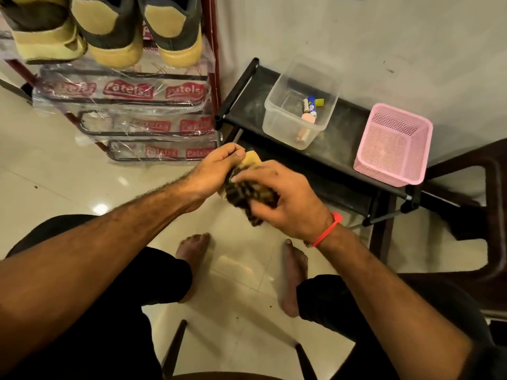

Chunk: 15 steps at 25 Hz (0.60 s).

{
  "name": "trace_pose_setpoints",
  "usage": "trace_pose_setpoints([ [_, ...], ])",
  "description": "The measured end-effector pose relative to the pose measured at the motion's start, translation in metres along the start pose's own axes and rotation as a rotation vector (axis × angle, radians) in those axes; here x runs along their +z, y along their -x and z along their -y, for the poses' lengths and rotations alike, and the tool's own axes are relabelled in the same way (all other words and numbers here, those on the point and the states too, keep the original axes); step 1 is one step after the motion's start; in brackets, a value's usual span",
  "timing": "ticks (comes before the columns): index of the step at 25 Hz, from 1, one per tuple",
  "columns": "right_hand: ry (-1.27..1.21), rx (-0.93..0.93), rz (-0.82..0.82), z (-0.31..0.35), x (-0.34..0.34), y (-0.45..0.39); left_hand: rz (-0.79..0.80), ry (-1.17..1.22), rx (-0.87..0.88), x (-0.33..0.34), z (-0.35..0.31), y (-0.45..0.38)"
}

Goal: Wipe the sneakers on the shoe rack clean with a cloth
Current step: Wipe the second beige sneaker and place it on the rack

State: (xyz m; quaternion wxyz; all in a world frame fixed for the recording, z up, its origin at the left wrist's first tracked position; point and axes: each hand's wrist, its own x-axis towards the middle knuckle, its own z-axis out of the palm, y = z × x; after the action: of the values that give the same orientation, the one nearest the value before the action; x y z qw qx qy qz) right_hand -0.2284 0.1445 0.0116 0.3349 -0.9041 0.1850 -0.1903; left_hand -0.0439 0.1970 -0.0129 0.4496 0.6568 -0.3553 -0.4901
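Observation:
My left hand (216, 168) grips a sneaker (253, 158) in front of me; only its yellow sole edge shows between my hands. My right hand (285, 198) holds a dark patterned cloth (247, 196) pressed against that sneaker, and hides most of the shoe. Three more dark sneakers with yellow soles (109, 31) stand heel-out on the top shelf of the plastic-wrapped shoe rack (131, 100) at the upper left.
A low black shelf (345, 124) against the wall carries a clear plastic tub (299, 105) with small tubes and a pink mesh basket (395, 144). A dark chair (488, 215) stands at the right. My bare feet rest on the glossy tile floor (55, 165).

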Motion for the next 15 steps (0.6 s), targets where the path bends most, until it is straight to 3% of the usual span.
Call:
trace_pose_setpoints([
  [2,0.051,-0.018,-0.008,-0.007,-0.003,-0.001,0.051,-0.008,0.014,-0.001,-0.001,0.0],
  [4,0.097,0.164,-0.176,-0.03,-0.016,-0.007,0.077,-0.036,0.035,-0.003,-0.001,0.001],
  [6,0.098,0.292,-0.205,-0.037,-0.019,-0.006,0.048,-0.056,0.043,-0.007,-0.003,0.002],
  [9,-0.058,0.179,-0.156,-0.016,-0.009,-0.001,0.002,-0.014,0.047,-0.019,-0.006,0.002],
  [12,-0.215,0.064,-0.12,0.002,-0.011,-0.005,0.065,-0.038,0.053,-0.02,-0.007,0.005],
  [15,-0.179,-0.018,-0.077,0.001,-0.012,-0.007,0.147,-0.048,0.054,-0.011,-0.006,0.007],
])
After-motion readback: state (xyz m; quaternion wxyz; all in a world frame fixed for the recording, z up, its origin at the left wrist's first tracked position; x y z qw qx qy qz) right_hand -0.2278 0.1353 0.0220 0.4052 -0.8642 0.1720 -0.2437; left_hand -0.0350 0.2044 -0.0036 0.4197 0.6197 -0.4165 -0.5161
